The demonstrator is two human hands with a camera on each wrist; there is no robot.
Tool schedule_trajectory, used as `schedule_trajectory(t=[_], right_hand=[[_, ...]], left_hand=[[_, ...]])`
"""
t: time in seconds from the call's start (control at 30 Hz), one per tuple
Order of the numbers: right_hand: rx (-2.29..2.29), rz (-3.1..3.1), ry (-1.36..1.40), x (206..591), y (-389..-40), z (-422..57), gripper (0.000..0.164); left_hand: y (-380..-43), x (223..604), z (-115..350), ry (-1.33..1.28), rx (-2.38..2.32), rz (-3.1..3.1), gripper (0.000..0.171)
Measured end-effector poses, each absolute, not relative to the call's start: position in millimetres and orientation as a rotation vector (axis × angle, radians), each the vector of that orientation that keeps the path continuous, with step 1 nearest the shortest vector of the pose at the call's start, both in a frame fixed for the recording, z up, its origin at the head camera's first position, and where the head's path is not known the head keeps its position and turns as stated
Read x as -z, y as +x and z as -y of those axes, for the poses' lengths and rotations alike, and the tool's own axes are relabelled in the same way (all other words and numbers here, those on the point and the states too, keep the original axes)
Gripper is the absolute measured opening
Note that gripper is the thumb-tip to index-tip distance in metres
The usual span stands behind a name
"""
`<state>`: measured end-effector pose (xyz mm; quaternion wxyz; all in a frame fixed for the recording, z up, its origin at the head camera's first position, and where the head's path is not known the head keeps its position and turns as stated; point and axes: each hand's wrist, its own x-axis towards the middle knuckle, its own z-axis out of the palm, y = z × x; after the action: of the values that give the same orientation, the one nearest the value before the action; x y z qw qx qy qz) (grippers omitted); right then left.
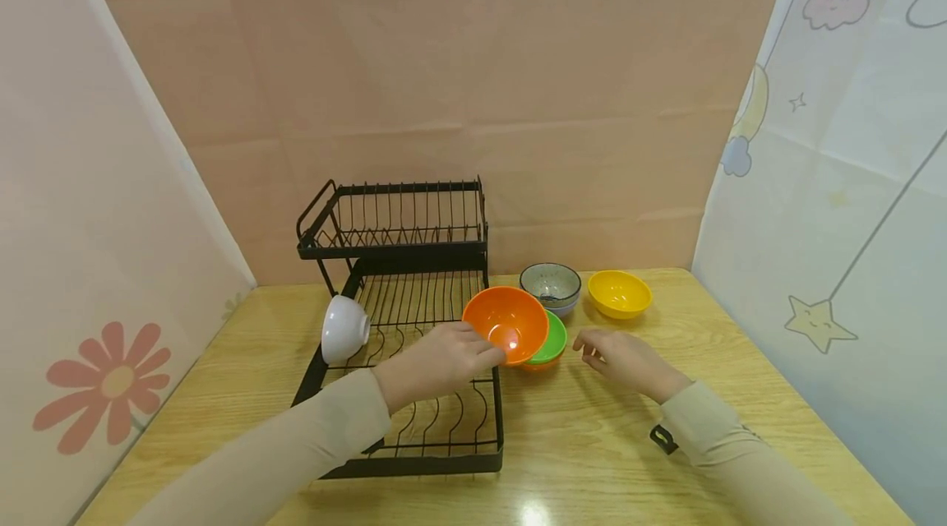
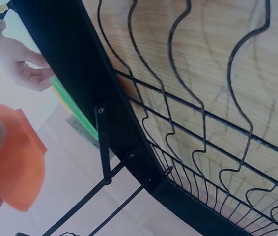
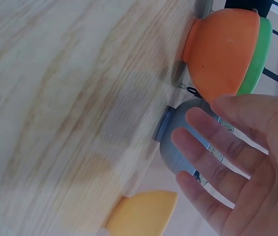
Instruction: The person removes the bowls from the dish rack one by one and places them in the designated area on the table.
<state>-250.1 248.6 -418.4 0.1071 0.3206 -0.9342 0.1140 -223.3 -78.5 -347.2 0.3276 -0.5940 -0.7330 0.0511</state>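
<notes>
My left hand (image 1: 444,362) grips an orange bowl (image 1: 510,319) by its near rim, held up over the right side of the black dish rack (image 1: 414,468). In the left wrist view, the thumb lies against the wall of this orange bowl (image 2: 18,162). Just right of a stack, my right hand (image 1: 625,360) is held with fingers loosely bent and nothing in them. That stack has a green bowl (image 1: 551,341) nested in another orange bowl (image 3: 222,54), both partly hidden by the raised bowl in the head view.
A white bowl (image 1: 344,330) leans on its side at the rack's left. Behind the green bowl, a speckled grey bowl (image 1: 551,283) sits in a bluish bowl (image 3: 178,135). A yellow bowl (image 1: 620,294) stands at the back right. Near the right sleeve lies a small black object (image 1: 663,439).
</notes>
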Motion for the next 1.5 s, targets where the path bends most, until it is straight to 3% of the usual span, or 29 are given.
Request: schedule_trajectory(t=[0.37,0.63,0.87,1.0,1.2,1.5], right_hand=[[-0.327,2.804,0.91,412.9,-249.8,-248.6,0.011],[-0.301,2.63,0.881,385.6,-250.7,-240.8,0.013],[-0.354,2.452,0.949,347.9,-234.9,-215.9,0.051],[-0.38,2.404,1.159,337.4,-221.6,-197.2,0.06],[-0.279,2.231,1.432,344.8,-218.2,-176.3,0.049],[-0.208,2.148,1.506,360.8,-226.7,-169.0,0.038]], left_hand=[[-226.1,354.8,78.6,-1.615,-0.093,1.947,0.012],[-228.5,355.7,78.5,-1.605,-0.098,1.987,0.009],[-229.0,355.3,78.8,-1.601,-0.076,2.026,0.012],[-229.7,355.1,78.1,-1.593,-0.082,2.044,0.014],[-229.4,352.7,78.5,-1.58,-0.097,2.044,0.015],[-229.2,352.3,79.0,-1.584,-0.088,2.034,0.011]])
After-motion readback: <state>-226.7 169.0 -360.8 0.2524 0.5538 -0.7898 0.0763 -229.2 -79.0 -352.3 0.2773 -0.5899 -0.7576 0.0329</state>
